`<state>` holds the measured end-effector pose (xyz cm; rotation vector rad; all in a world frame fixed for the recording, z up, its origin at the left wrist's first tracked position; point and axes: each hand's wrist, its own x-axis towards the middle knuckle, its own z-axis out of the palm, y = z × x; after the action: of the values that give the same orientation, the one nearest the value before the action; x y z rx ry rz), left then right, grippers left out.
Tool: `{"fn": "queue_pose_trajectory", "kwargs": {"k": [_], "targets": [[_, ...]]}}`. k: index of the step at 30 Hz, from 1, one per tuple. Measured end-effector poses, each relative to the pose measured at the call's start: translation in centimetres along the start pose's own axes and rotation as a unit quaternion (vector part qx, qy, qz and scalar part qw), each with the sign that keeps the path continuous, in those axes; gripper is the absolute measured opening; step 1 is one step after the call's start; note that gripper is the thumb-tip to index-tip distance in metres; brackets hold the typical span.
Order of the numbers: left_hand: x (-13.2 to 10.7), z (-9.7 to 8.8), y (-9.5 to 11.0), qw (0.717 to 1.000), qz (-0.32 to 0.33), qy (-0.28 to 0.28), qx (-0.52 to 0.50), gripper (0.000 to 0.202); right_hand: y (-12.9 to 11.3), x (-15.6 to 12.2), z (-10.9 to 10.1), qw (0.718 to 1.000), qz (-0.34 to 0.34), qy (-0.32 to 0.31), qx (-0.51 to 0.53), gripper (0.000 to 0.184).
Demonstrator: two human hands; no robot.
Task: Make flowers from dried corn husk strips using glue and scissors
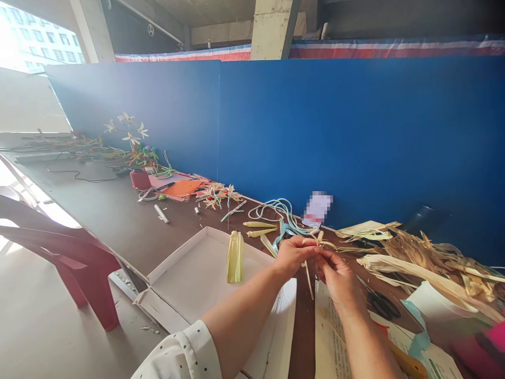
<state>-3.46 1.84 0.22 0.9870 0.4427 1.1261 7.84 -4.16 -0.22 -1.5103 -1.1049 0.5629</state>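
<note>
Close together above the brown table, my left hand (294, 255) and my right hand (337, 276) both pinch a small pale corn husk flower (321, 237). Its narrow petals show above the fingertips, and a thin straw-coloured stem (308, 281) hangs below. The fingers hide where the petals meet. Left of my hands, a flat yellow-green strip of corn husk (235, 258) lies in a shallow white cardboard tray (189, 279). Two slim folded husk pieces (258, 232) rest just behind the tray, with a light-blue coiled cord (282, 206) behind them.
Dried husks (430, 258) are heaped at the right, near black scissors (382, 305) and a white tub (437, 302). Finished husk flowers (215, 195) and orange paper (182, 188) lie further left. A blue panel (315, 126) borders the table; a red chair (79, 258) stands left.
</note>
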Motion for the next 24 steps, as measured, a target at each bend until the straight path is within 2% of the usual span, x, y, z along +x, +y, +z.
{"fn": "queue_pose_trajectory", "kwargs": {"k": [9,13,24], "targets": [[0.13,-0.29,0.02,0.999,-0.028,-0.012,-0.018,0.041,0.09,-0.18,0.26,1.0,-0.01,-0.02,-0.005,0.055],[0.0,-0.28,0.34,1.0,-0.014,-0.012,-0.01,0.04,0.11,-0.24,0.21,0.999,-0.017,-0.021,-0.017,0.054],[-0.01,-0.21,0.46,0.997,0.032,0.028,0.061,0.034,-0.37,-0.49,0.19,0.999,-0.02,-0.011,-0.045,0.051]]}}
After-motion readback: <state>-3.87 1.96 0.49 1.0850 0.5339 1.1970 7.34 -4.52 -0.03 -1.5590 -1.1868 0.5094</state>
